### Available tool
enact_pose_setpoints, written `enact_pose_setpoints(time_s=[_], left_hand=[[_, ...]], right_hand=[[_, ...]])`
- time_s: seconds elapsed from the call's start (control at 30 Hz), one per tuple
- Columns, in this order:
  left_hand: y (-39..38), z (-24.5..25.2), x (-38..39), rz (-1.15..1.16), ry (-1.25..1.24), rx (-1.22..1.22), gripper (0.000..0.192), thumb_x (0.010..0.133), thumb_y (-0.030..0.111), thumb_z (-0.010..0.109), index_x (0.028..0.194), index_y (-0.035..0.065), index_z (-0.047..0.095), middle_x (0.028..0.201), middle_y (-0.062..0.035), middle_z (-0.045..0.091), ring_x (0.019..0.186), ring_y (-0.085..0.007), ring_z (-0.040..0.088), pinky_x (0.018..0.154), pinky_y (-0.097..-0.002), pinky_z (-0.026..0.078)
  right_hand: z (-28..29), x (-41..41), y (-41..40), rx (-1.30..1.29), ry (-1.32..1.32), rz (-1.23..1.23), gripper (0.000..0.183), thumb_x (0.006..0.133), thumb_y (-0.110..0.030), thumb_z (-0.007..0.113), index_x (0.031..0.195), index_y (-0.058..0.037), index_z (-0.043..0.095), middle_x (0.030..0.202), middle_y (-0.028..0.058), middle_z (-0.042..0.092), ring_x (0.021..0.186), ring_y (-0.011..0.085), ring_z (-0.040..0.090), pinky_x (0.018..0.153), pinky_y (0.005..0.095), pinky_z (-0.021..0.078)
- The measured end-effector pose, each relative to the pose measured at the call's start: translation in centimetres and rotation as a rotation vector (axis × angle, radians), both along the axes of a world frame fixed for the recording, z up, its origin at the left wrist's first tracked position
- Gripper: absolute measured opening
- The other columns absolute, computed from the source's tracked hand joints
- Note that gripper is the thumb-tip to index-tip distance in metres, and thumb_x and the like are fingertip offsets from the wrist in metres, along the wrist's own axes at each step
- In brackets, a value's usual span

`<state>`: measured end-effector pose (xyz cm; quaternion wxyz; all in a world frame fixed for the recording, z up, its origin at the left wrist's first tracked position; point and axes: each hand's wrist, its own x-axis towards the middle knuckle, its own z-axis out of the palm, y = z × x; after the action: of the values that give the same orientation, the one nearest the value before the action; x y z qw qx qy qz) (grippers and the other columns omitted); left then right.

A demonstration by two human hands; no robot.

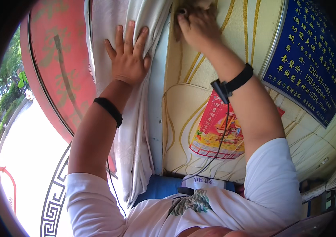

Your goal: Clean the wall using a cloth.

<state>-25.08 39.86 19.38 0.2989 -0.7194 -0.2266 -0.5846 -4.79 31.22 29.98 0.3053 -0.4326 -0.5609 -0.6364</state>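
Note:
My left hand point(129, 56) lies flat with fingers spread against a pale, silvery curtain point(133, 127) that hangs in folds beside the window. Higher up and to the right, my right hand point(200, 28) is on a brown cloth point(178, 25), pressed to the cream wallpaper point(236, 20) with gold wavy lines. Motion blurs this hand a little, and its fingers hide much of the cloth. A small dark round thing point(182, 11) shows by the thumb; what it is I cannot tell. Each forearm wears a black strap, the right one with a cabled device point(221, 91).
A blue sign point(307, 62) with yellow writing hangs at right. Below my right forearm is a red-and-yellow calendar poster point(218, 130). A red panel point(58, 68) covers part of the glass at left. A white-and-purple package point(203, 181) lies on a blue surface point(156, 186).

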Motion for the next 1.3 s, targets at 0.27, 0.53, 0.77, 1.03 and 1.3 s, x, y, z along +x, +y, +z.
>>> enact_pose_setpoints(time_s=[0.27, 0.53, 0.77, 1.03, 1.3], left_hand=[[0.1, -0.1, 0.0, 0.017, -0.014, 0.019, 0.074, 0.083, 0.028, 0.052, 0.152, 0.0201, 0.028, 0.160, -0.0150, 0.016, 0.147, -0.0401, 0.013, 0.112, -0.0669, 0.006], [1.2, -0.5, 0.6, 0.000, -0.037, 0.052, 0.074, 0.083, 0.028, 0.051, 0.153, 0.0214, 0.027, 0.160, -0.0155, 0.016, 0.147, -0.0397, 0.013, 0.112, -0.0665, 0.005], [1.4, -0.4, 0.8, -0.002, -0.030, 0.032, 0.074, 0.084, 0.028, 0.051, 0.153, 0.0217, 0.026, 0.160, -0.0184, 0.014, 0.147, -0.0400, 0.010, 0.113, -0.0661, 0.004], [1.8, -0.5, 0.7, 0.028, -0.028, 0.052, 0.077, 0.082, 0.030, 0.051, 0.154, 0.0193, 0.024, 0.159, -0.0196, 0.015, 0.148, -0.0397, 0.010, 0.112, -0.0661, 0.006], [1.8, -0.4, 0.0, 0.043, -0.020, 0.056, 0.078, 0.081, 0.030, 0.051, 0.154, 0.0191, 0.023, 0.158, -0.0204, 0.017, 0.148, -0.0391, 0.010, 0.112, -0.0653, 0.006]], right_hand=[[-14.5, -2.2, -0.8, -0.296, 0.391, 0.093, 0.036, 0.092, -0.028, 0.051, 0.106, 0.0018, 0.066, 0.110, 0.0233, 0.064, 0.112, 0.0392, 0.054, 0.107, 0.0474, 0.0341], [-28.1, -3.8, -3.0, -0.434, 0.477, 0.255, 0.056, 0.083, -0.014, 0.057, 0.134, 0.0052, 0.046, 0.137, 0.0291, 0.045, 0.126, 0.0440, 0.044, 0.111, 0.0508, 0.0305], [-39.4, -4.4, -3.9, -0.690, 0.728, 0.227, 0.062, 0.083, -0.013, 0.059, 0.139, 0.0053, 0.040, 0.143, 0.0286, 0.039, 0.135, 0.0460, 0.033, 0.113, 0.0521, 0.0253], [-28.1, -4.8, -0.8, -0.367, 0.650, 0.442, 0.064, 0.086, -0.011, 0.055, 0.145, 0.0024, 0.035, 0.145, 0.0280, 0.036, 0.130, 0.0477, 0.037, 0.112, 0.0528, 0.0256], [-38.7, -5.5, -2.9, -0.352, 0.684, 0.342, 0.053, 0.083, -0.005, 0.056, 0.135, -0.0018, 0.047, 0.134, 0.0243, 0.048, 0.127, 0.0447, 0.043, 0.109, 0.0535, 0.0303]])
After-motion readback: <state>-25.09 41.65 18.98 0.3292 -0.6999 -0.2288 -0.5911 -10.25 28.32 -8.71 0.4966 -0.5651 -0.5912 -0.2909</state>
